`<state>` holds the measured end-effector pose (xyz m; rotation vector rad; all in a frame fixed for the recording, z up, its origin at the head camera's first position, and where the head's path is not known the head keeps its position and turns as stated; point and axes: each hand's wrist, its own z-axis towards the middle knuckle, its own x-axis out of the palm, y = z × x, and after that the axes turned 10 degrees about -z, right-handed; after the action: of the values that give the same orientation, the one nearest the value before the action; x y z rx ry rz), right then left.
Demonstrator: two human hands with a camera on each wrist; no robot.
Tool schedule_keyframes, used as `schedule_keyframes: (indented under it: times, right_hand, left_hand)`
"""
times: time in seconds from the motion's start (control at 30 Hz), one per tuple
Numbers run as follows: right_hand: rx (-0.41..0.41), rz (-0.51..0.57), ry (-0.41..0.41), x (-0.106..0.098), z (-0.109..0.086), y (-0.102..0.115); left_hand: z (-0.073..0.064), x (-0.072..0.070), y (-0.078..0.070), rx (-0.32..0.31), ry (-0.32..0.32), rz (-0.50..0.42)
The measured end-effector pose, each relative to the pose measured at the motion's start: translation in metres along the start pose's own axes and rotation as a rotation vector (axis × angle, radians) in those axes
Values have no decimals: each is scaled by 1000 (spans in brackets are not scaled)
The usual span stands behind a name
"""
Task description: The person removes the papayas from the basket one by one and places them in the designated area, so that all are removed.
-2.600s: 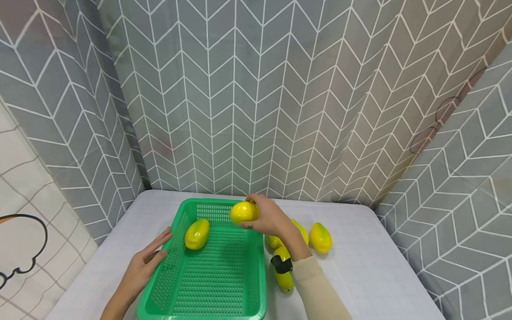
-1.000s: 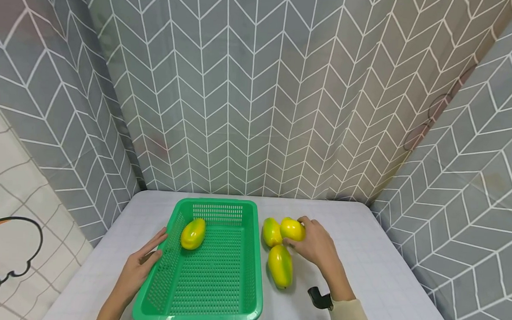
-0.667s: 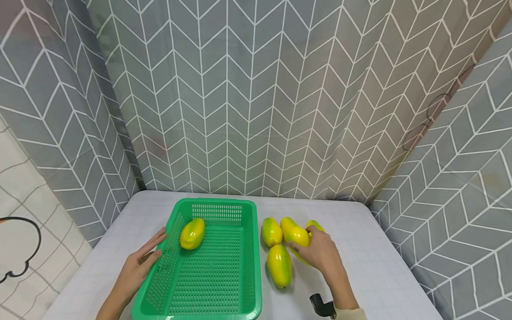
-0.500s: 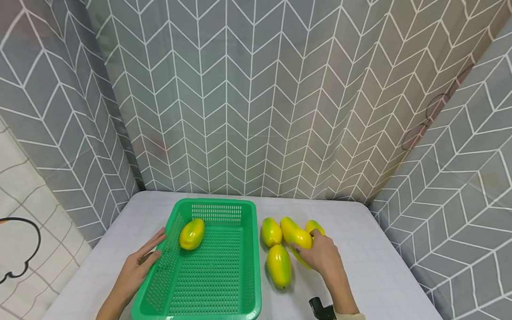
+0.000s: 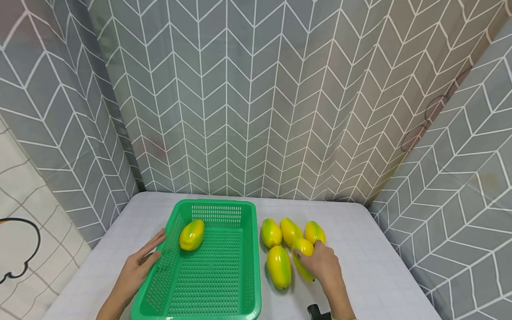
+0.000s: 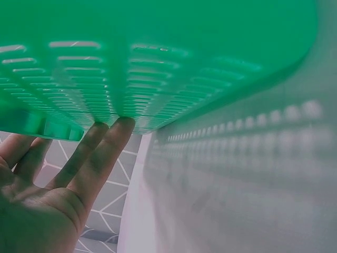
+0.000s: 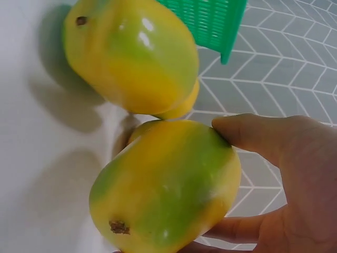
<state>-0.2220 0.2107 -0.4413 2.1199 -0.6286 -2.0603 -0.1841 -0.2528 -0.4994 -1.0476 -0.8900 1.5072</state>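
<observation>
My right hand [image 5: 320, 263] grips a yellow-green papaya [image 5: 304, 266] on the table, right of the green basket [image 5: 258, 273]. In the right wrist view, the thumb is on one side of this papaya [image 7: 168, 184] and fingers are on the other; its brown stem end faces the camera. Another papaya [image 5: 279, 268] lies just left of it. Straight fingers of my left hand [image 5: 138, 264] touch the basket's left side; in the left wrist view, two fingertips meet the slotted wall [image 6: 174, 79]. One papaya [image 5: 191, 235] lies inside the basket at its back left.
Behind the held fruit, a papaya [image 5: 271, 233], a second papaya [image 5: 290, 231] and a third papaya [image 5: 315, 232] lie in a loose row on the white-covered table [image 5: 375, 267]. A patterned grey curtain [image 5: 249, 108] hangs past the back edge.
My right hand held a papaya over the basket, then moved right to the table fruit. It has drawn nearer with the papaya, away from the back row. My left hand stays at the basket.
</observation>
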Motion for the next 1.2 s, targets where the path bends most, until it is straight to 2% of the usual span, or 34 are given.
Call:
schedule_keyframes:
  times: [0.23,0.5,0.87,1.2]
  right_hand:
    - [13,24,-14,10,0,-4]
    - [6,22,-13,17,0,-5]
    - [33,6,10,25,3,-7]
    - [46,10,-3,28,2,-9]
  left_hand:
    - [1,1,2,43,-4,-11]
    - [0,1,2,61,1,-25]
    - [1,0,2,8,18,-15]
    - [0,0,2,-3,13,-29]
